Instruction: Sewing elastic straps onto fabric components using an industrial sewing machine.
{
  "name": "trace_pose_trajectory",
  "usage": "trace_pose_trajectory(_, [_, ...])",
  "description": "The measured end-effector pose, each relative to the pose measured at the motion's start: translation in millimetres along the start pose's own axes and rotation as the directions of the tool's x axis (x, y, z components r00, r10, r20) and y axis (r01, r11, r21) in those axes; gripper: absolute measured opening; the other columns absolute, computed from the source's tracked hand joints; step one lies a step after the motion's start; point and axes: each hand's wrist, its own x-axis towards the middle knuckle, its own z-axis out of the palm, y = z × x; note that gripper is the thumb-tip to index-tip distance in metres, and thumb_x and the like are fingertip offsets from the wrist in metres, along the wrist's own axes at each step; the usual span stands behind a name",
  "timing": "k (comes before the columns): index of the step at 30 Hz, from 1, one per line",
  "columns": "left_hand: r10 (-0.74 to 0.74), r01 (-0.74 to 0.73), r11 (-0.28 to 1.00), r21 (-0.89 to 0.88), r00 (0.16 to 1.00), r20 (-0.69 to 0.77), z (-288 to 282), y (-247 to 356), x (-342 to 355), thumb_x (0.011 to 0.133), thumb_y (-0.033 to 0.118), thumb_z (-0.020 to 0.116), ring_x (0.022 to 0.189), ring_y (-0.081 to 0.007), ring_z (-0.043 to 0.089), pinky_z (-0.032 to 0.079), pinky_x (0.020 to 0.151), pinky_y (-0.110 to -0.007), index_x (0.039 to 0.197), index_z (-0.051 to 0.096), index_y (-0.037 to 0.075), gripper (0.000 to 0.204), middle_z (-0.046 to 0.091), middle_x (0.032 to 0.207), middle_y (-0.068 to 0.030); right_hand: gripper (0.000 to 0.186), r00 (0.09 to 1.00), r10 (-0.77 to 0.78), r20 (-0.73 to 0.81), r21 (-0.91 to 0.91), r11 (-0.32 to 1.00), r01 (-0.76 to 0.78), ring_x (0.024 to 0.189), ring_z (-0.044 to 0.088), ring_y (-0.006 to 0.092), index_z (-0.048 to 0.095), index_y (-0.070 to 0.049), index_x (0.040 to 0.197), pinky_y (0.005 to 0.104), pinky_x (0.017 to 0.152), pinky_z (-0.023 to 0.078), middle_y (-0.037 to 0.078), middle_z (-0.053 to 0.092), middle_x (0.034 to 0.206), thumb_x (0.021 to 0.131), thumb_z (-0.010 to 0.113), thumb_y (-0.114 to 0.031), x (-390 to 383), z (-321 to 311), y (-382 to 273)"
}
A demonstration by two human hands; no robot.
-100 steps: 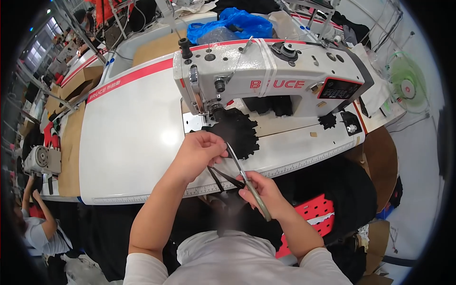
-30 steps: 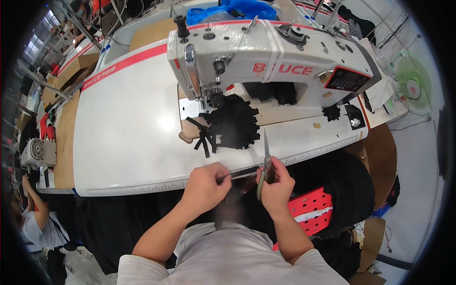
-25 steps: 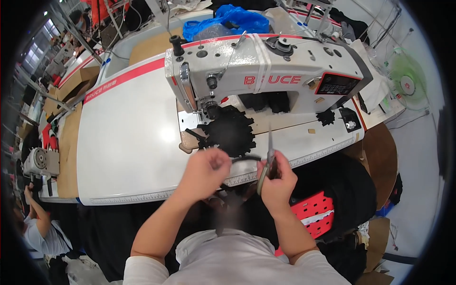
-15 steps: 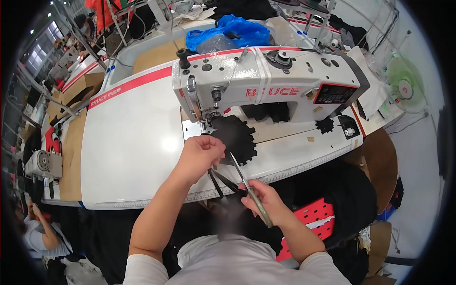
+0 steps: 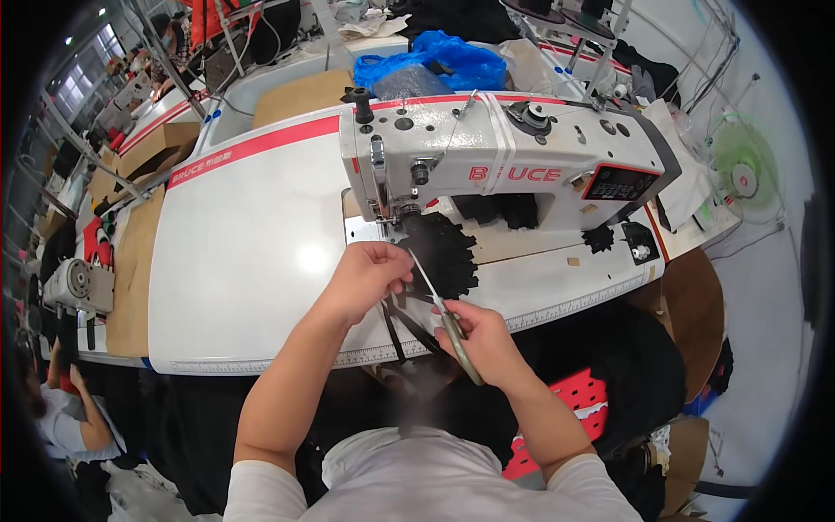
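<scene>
My left hand (image 5: 372, 277) is closed in a pinch beside the needle end of a white sewing machine (image 5: 452, 143). Black fabric strips (image 5: 393, 331) hang from beneath its fingers over the table's front edge. My right hand (image 5: 484, 341) grips scissors (image 5: 454, 329) by their dull greenish handle, with the silver blades pointing up and left toward my left fingertips. From here I cannot tell whether the blades touch anything. A stack of small black fabric pieces (image 5: 448, 257) lies on the table just past the blades, partly under the machine head.
Blue plastic bags (image 5: 470, 63) lie behind the machine. A small black scrap (image 5: 597, 238) and a black tray (image 5: 642, 244) sit at the table's right end. A red perforated piece (image 5: 583, 400) rests below the front edge. A green fan (image 5: 744, 178) stands at right.
Both hands and the scissors have shifted slightly; the blade tips are now higher and closer to my left fingertips. The whole view has turned a little.
</scene>
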Motion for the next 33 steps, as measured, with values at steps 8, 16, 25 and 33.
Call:
trace_pose_trajectory(8, [0.035, -0.033, 0.999, -0.030, 0.996, 0.080, 0, -21, -33, 0.087, 0.000, 0.068, 0.069, -0.0094, 0.062, 0.049, 0.062, -0.023, 0.101, 0.063, -0.001, 0.014, 0.071, 0.085, -0.0070, 0.052, 0.996, 0.048, -0.081, 0.136, 0.990, -0.036, 0.082, 0.060, 0.0082, 0.057, 0.007, 0.129, 0.0237, 0.077, 0.051, 0.007, 0.069, 0.095, 0.085, 0.078, -0.009, -8, 4, -16])
trace_pose_trajectory(16, [0.108, -0.096, 0.994, -0.059, 0.961, 0.255, 22, -45, -55, 0.089, 0.002, 0.071, 0.067, -0.0062, 0.062, 0.050, 0.061, -0.021, 0.122, 0.056, -0.001, 0.036, 0.069, 0.081, -0.0026, 0.051, 0.967, -0.123, -0.224, 0.274, 0.944, 0.183, 0.082, 0.065, 0.0102, 0.057, 0.001, 0.128, 0.0235, 0.074, 0.054, 0.007, 0.069, 0.094, 0.081, 0.077, 0.003, -11, 15, 12])
trace_pose_trajectory(25, [-0.009, -0.026, 0.962, 0.271, 0.992, 0.127, 38, -67, -75, 0.090, 0.005, 0.068, 0.069, -0.0084, 0.064, 0.050, 0.063, -0.023, 0.097, 0.069, -0.004, 0.012, 0.072, 0.081, -0.0060, 0.038, 0.795, -0.087, -0.601, 0.070, 0.985, 0.160, 0.079, 0.062, 0.0076, 0.062, 0.002, 0.117, 0.0215, 0.070, 0.050, 0.005, 0.068, 0.089, 0.081, 0.074, 0.004, -40, 12, 59])
trace_pose_trajectory(33, [0.204, -0.170, 0.849, 0.499, 0.979, -0.014, 48, -75, -74, 0.087, 0.008, 0.070, 0.066, -0.0119, 0.065, 0.051, 0.064, -0.025, 0.091, 0.068, -0.003, 0.012, 0.072, 0.077, -0.0095, 0.027, 0.709, -0.187, -0.680, -0.108, 0.982, 0.155, 0.064, 0.057, 0.0055, 0.065, 0.004, 0.107, 0.0223, 0.057, 0.047, 0.002, 0.062, 0.070, 0.082, 0.073, 0.002, -31, 18, 54])
